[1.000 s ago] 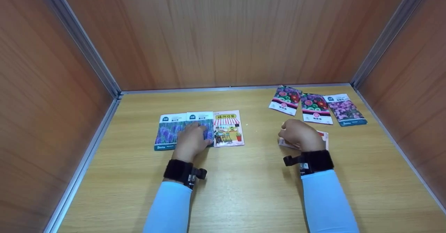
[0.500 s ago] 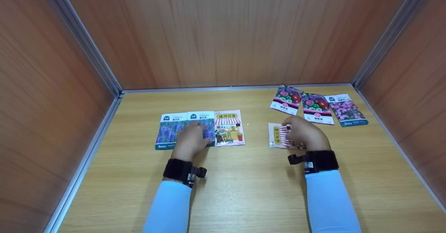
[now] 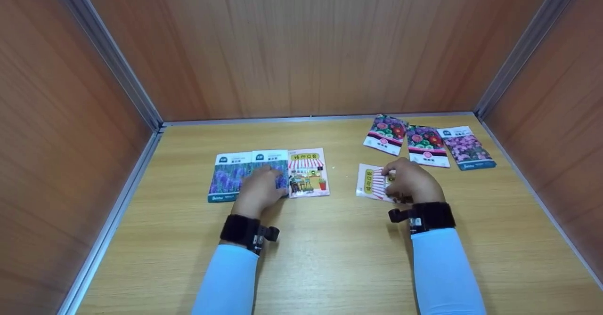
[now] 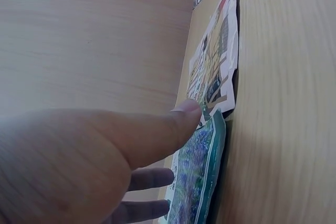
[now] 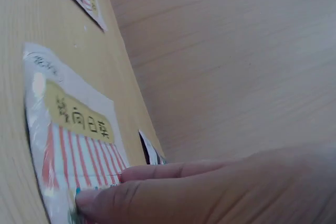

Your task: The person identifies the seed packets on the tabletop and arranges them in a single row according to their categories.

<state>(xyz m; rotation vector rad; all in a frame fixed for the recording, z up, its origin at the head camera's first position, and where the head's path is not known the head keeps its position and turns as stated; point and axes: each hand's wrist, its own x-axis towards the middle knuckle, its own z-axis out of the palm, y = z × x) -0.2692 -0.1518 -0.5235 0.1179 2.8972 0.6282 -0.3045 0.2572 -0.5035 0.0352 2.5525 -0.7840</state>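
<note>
My left hand (image 3: 258,189) lies flat on two overlapping lavender seed packets (image 3: 226,177), its fingers straight and its thumb (image 4: 178,121) near the edge of a shop-front packet (image 3: 308,171) beside them. In the left wrist view the lavender packet (image 4: 199,177) and the shop-front packet (image 4: 215,72) lie edge to edge. My right hand (image 3: 412,181) presses its extended fingers (image 5: 157,174) on another striped-awning packet (image 3: 370,183), which lies flat on the table, turned sideways. That packet (image 5: 73,145) shows a yellow label and red stripes.
Three flower packets lie in a row at the back right: two red-flowered ones (image 3: 386,133) (image 3: 426,145) and a pink-flowered one (image 3: 464,148). Wooden walls (image 3: 301,46) with metal corner rails close in the light wooden table (image 3: 330,258) on three sides.
My right hand has slid the striped packet to the left, so more of it shows beyond the fingers. My left hand has stayed on the lavender packets.
</note>
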